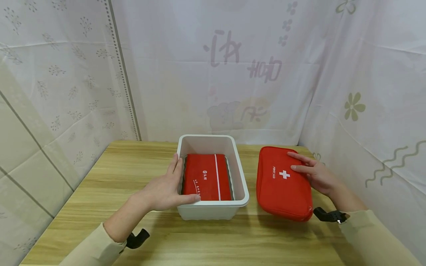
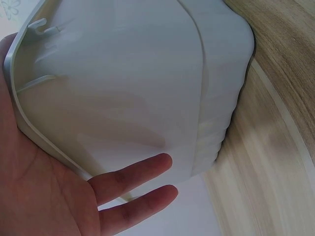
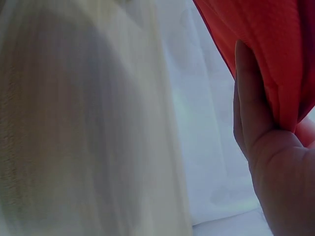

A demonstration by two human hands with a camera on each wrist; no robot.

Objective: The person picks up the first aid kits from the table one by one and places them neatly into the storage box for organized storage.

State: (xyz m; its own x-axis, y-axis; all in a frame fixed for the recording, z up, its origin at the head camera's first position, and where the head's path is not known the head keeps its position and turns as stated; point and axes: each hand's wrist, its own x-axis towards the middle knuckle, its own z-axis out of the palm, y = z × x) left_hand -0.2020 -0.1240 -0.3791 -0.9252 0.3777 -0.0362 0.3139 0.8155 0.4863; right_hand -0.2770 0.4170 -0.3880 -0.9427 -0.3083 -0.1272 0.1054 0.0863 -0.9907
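In the head view a white plastic bin (image 1: 240,177) stands on the table, with a red pouch (image 1: 206,166) bearing a white stripe lying inside. My left hand (image 1: 163,188) rests on the bin's near left corner, thumb along the front rim; the left wrist view has two straight fingers (image 2: 130,184) beside the outer wall. To the right, my right hand (image 1: 313,171) holds a red first aid bag (image 1: 279,192) with a white cross by its right side, fingers and thumb on opposite faces. The bag hangs tilted above the table.
Beneath everything is a wood-grain table (image 1: 133,166). A pale printed curtain (image 1: 213,74) hangs behind it and down both sides. Something greenish with a wavy edge (image 1: 232,181) shows under the pouch in the bin.
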